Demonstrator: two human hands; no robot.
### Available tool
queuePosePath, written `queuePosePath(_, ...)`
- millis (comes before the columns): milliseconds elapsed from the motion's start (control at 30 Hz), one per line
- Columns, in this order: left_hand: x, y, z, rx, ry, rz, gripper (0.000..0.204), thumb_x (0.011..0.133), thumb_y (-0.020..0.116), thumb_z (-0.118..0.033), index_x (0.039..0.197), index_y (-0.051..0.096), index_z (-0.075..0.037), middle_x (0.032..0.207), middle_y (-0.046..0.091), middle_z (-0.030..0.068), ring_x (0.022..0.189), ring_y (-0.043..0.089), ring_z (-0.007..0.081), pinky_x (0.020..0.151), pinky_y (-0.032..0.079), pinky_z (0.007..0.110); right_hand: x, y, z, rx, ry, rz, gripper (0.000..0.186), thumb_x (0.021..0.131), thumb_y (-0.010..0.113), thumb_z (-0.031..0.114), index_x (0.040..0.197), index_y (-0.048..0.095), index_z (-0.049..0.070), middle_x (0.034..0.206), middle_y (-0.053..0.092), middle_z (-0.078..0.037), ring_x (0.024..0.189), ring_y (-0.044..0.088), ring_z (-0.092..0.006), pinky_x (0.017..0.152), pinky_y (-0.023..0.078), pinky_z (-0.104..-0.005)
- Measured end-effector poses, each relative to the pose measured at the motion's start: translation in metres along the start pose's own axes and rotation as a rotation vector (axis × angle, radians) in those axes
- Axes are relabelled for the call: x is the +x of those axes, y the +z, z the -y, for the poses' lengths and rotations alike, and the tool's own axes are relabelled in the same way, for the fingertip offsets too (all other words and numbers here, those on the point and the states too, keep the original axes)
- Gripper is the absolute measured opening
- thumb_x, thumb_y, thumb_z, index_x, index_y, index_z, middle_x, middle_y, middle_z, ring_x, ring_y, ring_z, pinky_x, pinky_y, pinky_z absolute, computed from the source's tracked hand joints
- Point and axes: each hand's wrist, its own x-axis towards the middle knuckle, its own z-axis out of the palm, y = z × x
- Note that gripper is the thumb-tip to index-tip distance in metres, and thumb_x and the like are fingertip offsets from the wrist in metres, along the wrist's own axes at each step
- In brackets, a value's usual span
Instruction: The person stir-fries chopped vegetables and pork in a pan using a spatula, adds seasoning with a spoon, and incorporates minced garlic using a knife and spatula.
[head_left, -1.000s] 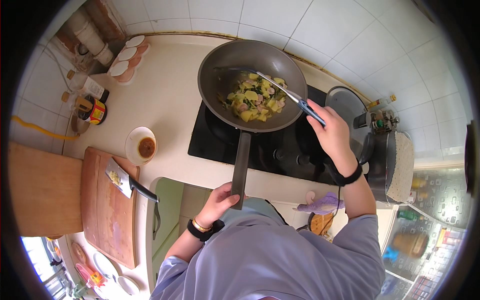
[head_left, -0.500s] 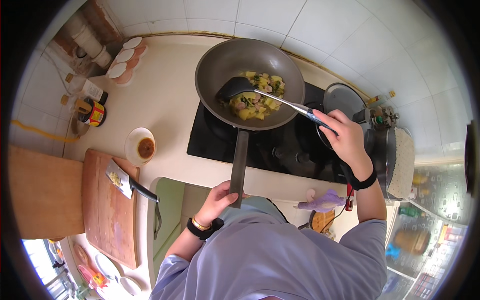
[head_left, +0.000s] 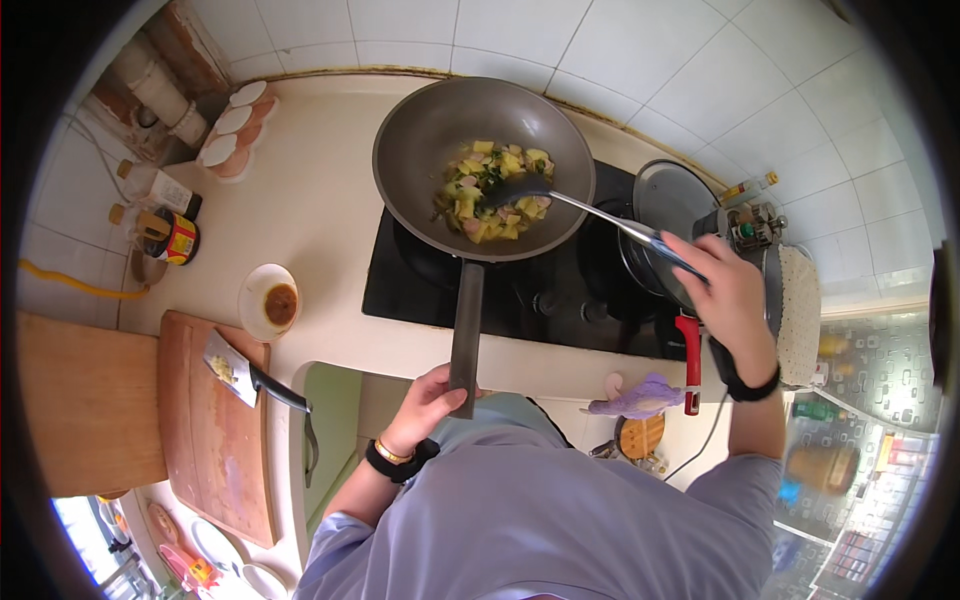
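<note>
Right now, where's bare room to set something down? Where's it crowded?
Free: cream countertop between the white round bowl and grey round wok; brown wooden board, below the black-handled silver cleaver in view. Crowded: around the right end of the black glass hob, where round glass lid, long red handle and right hand bunch together.

- Wooden cutting board [head_left: 215, 460] sits at eight o'clock; a cleaver [head_left: 244, 376] lies on it
- Purple cloth [head_left: 646, 398], four o'clock
- White-lidded containers [head_left: 235, 121], ten o'clock
- Yellow-capped bottle [head_left: 748, 189], two o'clock
</note>
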Motion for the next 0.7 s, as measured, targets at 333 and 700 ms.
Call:
queuePosePath(333, -0.002, -0.001, 0.001, -0.002, -0.001, 0.008, 0.022, 0.086, 0.055, -0.021, 0.098, 0.06, -0.003, 0.092, 0.06, 0.0017, 0.083, 0.051, 0.01, 0.073, 0.04, 0.024, 0.002, 0.007, -0.003, 0.028, 0.03, 0.014, 0.038, 0.079, 0.066, 0.014, 0.116, 0.063, 0.023, 0.085, 0.058, -0.005, 0.065, 0.058, -0.0261, 0.057, 0.046, -0.0325)
queuePosePath(700, 0.0, 0.003, -0.006, 0.01, -0.033, 0.008, 0.023, 0.084, 0.054, -0.021, 0.097, 0.06, -0.003, 0.091, 0.061, 0.0021, 0.085, 0.052, 0.0111, 0.075, 0.041, 0.025, 0.026, 0.06, 0.002, 0.069, -0.031, -0.172, 0.035, 0.079, 0.067, 0.014, 0.114, 0.064, 0.022, 0.082, 0.056, -0.004, 0.063, 0.057, -0.0259, 0.055, 0.045, -0.0343)
